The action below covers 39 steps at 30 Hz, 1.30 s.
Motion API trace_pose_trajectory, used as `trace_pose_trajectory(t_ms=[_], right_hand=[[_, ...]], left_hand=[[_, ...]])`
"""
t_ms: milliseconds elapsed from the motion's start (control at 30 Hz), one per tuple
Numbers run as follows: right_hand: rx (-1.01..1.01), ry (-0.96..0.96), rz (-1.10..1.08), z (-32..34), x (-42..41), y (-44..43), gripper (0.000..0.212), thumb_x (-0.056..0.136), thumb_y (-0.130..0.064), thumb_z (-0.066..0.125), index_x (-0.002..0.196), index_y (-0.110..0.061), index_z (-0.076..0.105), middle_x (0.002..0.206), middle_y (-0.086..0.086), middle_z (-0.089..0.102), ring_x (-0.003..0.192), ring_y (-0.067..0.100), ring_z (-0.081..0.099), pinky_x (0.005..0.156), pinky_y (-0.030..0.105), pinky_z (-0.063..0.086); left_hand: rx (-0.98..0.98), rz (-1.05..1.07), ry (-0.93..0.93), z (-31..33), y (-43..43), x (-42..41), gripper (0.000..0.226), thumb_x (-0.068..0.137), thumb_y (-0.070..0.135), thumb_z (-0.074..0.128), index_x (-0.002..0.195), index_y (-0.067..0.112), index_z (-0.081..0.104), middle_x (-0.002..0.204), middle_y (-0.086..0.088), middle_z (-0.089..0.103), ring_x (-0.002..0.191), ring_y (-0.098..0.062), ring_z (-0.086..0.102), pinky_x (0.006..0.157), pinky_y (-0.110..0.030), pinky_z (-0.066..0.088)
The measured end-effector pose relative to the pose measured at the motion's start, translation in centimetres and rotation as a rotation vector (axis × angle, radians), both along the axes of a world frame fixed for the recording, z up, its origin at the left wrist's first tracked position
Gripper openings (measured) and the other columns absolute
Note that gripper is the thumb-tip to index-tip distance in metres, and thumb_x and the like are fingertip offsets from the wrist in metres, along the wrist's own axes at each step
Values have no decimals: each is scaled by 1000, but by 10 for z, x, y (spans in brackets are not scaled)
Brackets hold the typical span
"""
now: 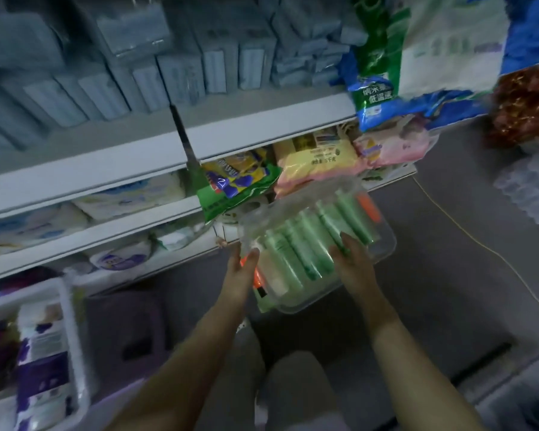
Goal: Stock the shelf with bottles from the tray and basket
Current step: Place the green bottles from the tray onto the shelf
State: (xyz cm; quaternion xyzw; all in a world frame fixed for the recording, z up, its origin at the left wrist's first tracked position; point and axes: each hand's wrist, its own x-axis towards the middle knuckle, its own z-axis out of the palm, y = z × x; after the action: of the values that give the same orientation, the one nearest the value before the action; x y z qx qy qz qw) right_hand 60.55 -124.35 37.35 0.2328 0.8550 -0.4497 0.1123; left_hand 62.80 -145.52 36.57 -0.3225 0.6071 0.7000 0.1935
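A blue label on the green and blue bag (372,91), at the far right of the shelf (262,132), bears two lines of white Chinese characters. The lower line seems to begin 低温; the rest is blurred. Print on the yellow pack (321,157) below is too blurred to read.

Dim, bluish — perhaps blurred edges.
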Motion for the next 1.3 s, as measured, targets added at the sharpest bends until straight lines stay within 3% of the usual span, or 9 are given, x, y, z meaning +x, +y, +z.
trace_pose_trajectory(t_ms=[200,300,433,600,833,900,1033,1167,1300], right_hand=[[62,-136,104,-59,-33,16,59,91,-29,66,141,-8,46,144,13,48,133,29,45,113,44,33],[140,-134,191,-75,-39,23,58,89,-25,69,139,-3,48,143,16,48,132,32,45,112,39,32],[157,-109,256,-85,-42,36,66,79,-18,78,137,-4,50,141,14,50,130,28,46,107,32,33],[233,-93,380,-93,-45,48,83,69,-20,86,141,-6,46,143,10,49,132,26,45,109,33,33],[304,-79,481,-96,-48,53,81,71,-12,83,141,-2,45,144,17,47,133,32,43,110,36,31],[280,-100,474,-95,-52,51,79,71,-14,83,140,-3,46,140,15,49,129,32,46,107,37,36],[58,-272,337,-86,-54,49,65,72,-20,83,131,-13,56,119,0,61,104,20,61,86,32,50],[-502,-503,12,-62,-54,47,41,84,-16,73,123,-8,62,107,8,71,91,24,70,69,33,58],[-827,-596,-64,-23,-52,47,18,91,-6,60,107,-8,66,90,9,75,79,21,73,59,32,58]], left_hand=[[125,299,-367,-58,29,-19,60,95,43,55,142,11,38,136,-12,53,107,-26,56,85,-38,49],[111,356,-378,-78,43,-19,57,91,55,51,135,18,48,128,-8,60,96,-19,61,76,-30,47],[111,441,-411,-90,60,-20,65,89,62,47,145,32,34,133,0,54,117,-26,57,97,-45,47],[44,511,-422,-102,72,-21,64,91,63,44,144,28,32,129,1,49,112,-24,52,101,-51,44],[-25,434,-414,-120,71,-13,75,73,86,41,135,44,36,112,6,55,104,-25,55,99,-54,46],[-46,433,-435,-127,70,-10,88,48,101,40,120,52,40,102,11,58,101,-27,59,96,-55,48],[-8,460,-435,-139,66,-3,101,38,102,47,118,41,46,116,1,63,105,-30,62,96,-57,48],[-181,471,-433,-93,67,-18,84,86,66,51,149,14,30,150,-16,38,134,-36,42,111,-48,34],[-238,453,-278,-52,70,-12,74,92,54,52,150,14,31,155,-9,31,140,-30,35,114,-43,29]])
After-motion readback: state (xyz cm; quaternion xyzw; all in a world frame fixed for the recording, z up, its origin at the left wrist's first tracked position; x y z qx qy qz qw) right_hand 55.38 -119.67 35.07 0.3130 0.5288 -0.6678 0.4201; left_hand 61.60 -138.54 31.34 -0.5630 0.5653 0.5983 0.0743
